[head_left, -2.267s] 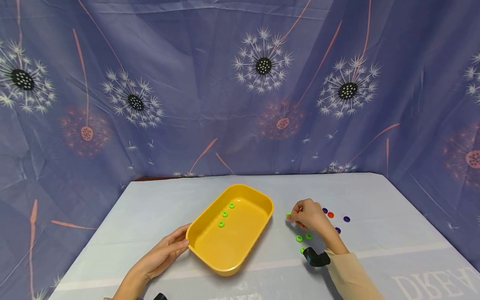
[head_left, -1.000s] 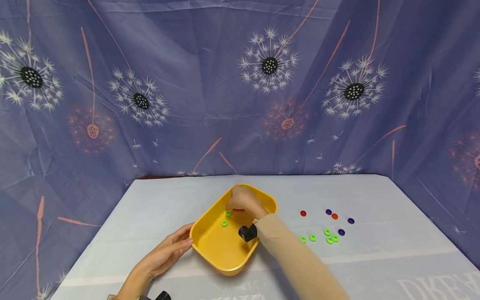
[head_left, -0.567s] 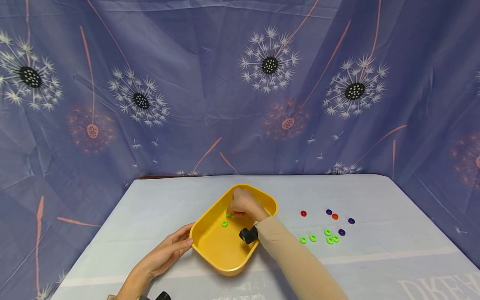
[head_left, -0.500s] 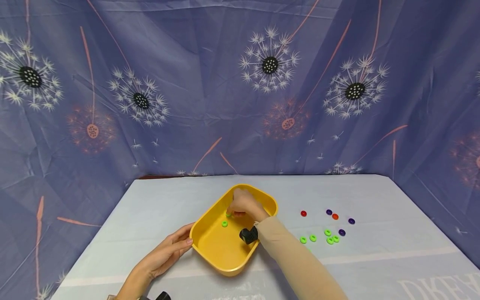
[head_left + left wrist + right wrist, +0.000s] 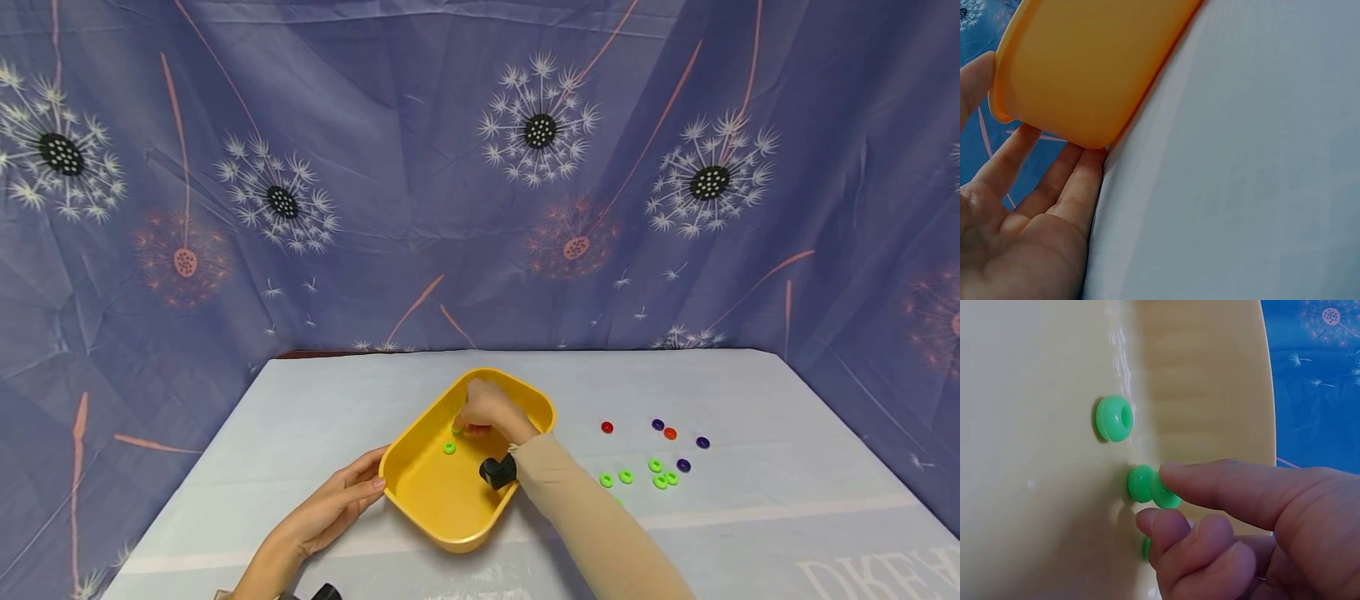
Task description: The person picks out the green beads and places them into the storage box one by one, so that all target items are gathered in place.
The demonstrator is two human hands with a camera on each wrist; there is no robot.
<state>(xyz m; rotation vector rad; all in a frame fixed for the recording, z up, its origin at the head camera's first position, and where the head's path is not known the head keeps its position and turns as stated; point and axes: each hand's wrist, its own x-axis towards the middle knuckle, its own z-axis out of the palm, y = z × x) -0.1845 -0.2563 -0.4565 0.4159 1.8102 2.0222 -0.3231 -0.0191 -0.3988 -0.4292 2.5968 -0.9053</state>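
Note:
A yellow plastic box [image 5: 442,500] stands on the table. My left hand [image 5: 337,500] holds its near left corner; in the left wrist view the thumb [image 5: 975,78] is at the rim and the fingers [image 5: 1060,181] are under it, against the outside. Inside the box, my right hand [image 5: 487,408] pinches a small green ring [image 5: 1166,495] between thumb and curled index finger. That ring touches a second green ring [image 5: 1140,482] on the box floor. Another green ring [image 5: 1114,419] lies apart, and one more [image 5: 1147,549] is partly hidden behind the fingers.
Right of the box lie several green rings [image 5: 626,477], purple rings [image 5: 702,442], a red ring [image 5: 607,427] and an orange ring [image 5: 670,433]. The right sleeve [image 5: 592,508] crosses the box's right rim. A patterned blue curtain [image 5: 420,167] hangs behind the table.
My right hand has moved left from the loose rings on the table into the box. Over the last half second it has stayed nearly still. The left hand keeps its hold.

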